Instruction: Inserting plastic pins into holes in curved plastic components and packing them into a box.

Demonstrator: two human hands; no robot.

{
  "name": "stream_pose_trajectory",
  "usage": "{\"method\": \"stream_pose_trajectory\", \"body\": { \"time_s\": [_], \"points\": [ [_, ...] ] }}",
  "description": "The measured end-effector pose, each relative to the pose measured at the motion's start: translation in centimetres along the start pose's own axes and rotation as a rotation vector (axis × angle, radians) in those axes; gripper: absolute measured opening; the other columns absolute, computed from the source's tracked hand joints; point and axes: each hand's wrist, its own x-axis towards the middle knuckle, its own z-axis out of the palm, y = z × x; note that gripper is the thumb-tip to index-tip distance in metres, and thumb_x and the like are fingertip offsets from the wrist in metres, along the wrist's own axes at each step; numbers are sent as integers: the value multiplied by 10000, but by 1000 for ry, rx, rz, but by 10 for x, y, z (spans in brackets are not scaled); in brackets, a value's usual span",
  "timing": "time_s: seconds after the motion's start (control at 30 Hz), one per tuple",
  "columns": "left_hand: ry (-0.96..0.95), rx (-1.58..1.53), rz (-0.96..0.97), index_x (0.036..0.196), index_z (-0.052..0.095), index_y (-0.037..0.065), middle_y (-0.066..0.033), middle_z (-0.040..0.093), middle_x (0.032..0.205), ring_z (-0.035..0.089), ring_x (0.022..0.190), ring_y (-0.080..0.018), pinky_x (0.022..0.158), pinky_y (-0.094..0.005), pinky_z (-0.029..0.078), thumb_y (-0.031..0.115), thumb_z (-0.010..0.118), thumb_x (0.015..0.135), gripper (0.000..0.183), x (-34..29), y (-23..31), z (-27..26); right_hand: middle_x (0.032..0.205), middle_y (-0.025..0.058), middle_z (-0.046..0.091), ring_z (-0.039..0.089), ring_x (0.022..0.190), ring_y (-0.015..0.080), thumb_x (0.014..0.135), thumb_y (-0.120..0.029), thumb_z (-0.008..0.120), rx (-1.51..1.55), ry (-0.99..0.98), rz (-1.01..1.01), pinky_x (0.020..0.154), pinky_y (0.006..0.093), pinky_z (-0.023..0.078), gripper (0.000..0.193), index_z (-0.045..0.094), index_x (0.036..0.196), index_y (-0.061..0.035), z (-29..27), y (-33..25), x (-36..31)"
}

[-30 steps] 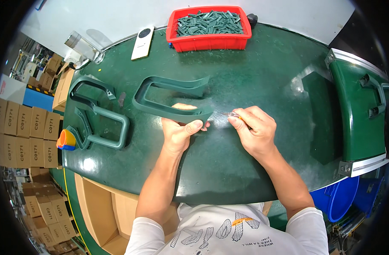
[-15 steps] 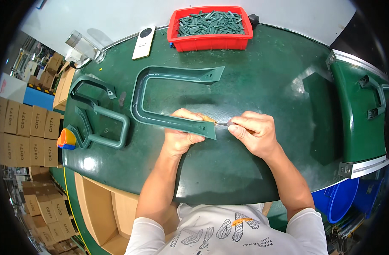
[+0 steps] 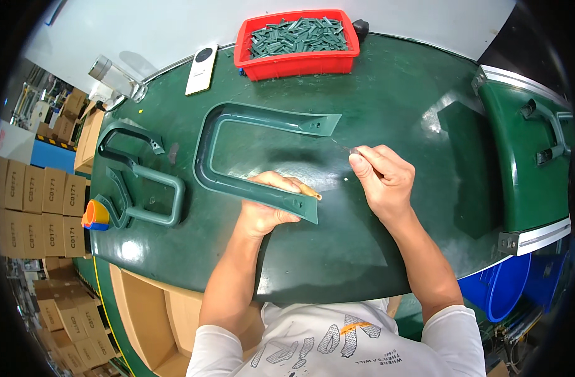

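Note:
In my left hand is one leg of a green U-shaped plastic handle, its fingers wrapped round the near leg and its thumb below. The handle lies sideways, its bend to the left and both flared ends, with small holes, to the right. A tan, tube-like cover shows at that hand's fingertip, just beyond the near leg. Pinched in my right hand is a thin, dark, pointed blade. Its tip is close to the handle's far end; I cannot tell whether they touch.
Green handles lie at left beside an orange and blue cup. Behind are a glass bottle, a white phone and a red bin of green strips. Another handle rests on a raised green surface at right.
My right hand has moved the blade away from the near end of the U-shaped handle, up toward its far end. The handle has tilted slightly in my left hand, which keeps its hold.

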Motion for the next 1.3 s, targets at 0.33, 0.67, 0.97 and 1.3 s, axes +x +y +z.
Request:
{"method": "stream_pose_trajectory", "body": {
  "time_s": [0.33,0.67,0.97,1.3],
  "points": [
    [16,2,-39,951,562,52,-198,667,792,670,734,-297,703,-405,524,186,817,658,411,-1,2,5,611,51,549,495,517,126,816,-132,691,-42,8,9,459,267,376,137,683,855,-1,0,4,0],
    [-44,-55,-32,950,563,45,-209,660,777,667,721,-305,664,-405,529,173,820,653,413,-2,1,7,592,40,520,472,495,125,814,-138,693,-137,107,-70,453,277,367,123,681,833,-16,0,11,1],
    [-13,-63,-133,952,560,39,-214,656,762,665,716,-314,712,-448,534,148,816,657,406,-4,-2,7,655,71,546,500,543,150,820,-159,688,-193,200,42,492,281,395,149,680,839,-12,-3,16,7],
    [-63,-45,-84,930,580,39,-225,660,791,667,710,-323,652,-404,533,189,836,627,424,-5,-3,2,547,30,552,473,418,62,891,-305,610,419,-202,644,389,206,358,356,638,719,6,-26,11,23]
  ]
}}
